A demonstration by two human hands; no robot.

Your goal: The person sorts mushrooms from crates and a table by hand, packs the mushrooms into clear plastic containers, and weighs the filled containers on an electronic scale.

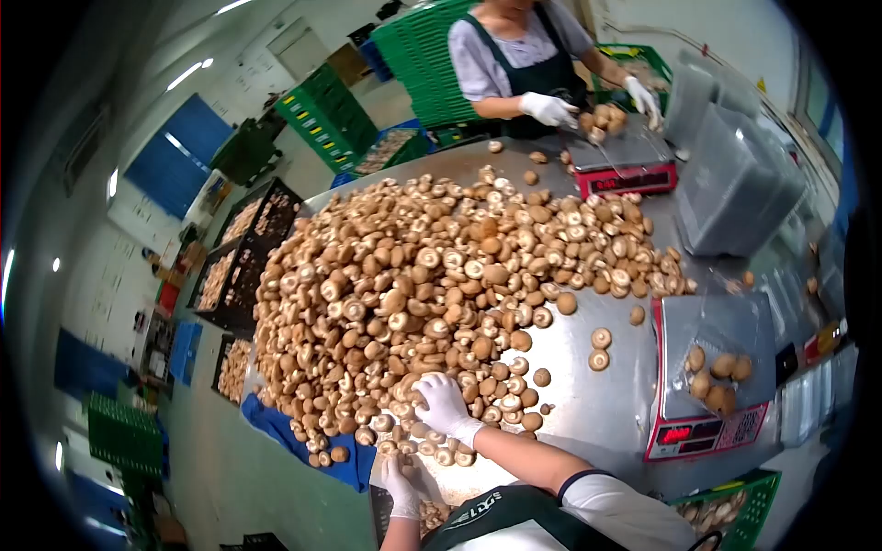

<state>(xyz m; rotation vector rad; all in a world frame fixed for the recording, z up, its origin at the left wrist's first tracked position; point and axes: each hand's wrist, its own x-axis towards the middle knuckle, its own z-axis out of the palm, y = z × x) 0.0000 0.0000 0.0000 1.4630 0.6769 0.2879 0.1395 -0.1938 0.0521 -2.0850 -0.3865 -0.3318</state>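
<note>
A large heap of brown mushrooms (386, 285) covers much of the metal table (588, 395). My right hand (443, 406), in a white glove, lies at the near edge of the heap, its fingers among the mushrooms; what it grips, if anything, is hidden. My left hand (399, 485), also gloved, is lower, at the table's near edge beside some mushrooms, its fingers too small to make out. To the right, several mushrooms sit in a clear tray on a red scale (684, 434).
Across the table a gloved co-worker (519, 55) handles mushrooms over a second red scale (625, 181). Stacked clear trays (740, 184) stand at the right. A blue cloth (354, 466) hangs at the near left edge. Black crates (230, 275) of mushrooms stand beyond the left edge.
</note>
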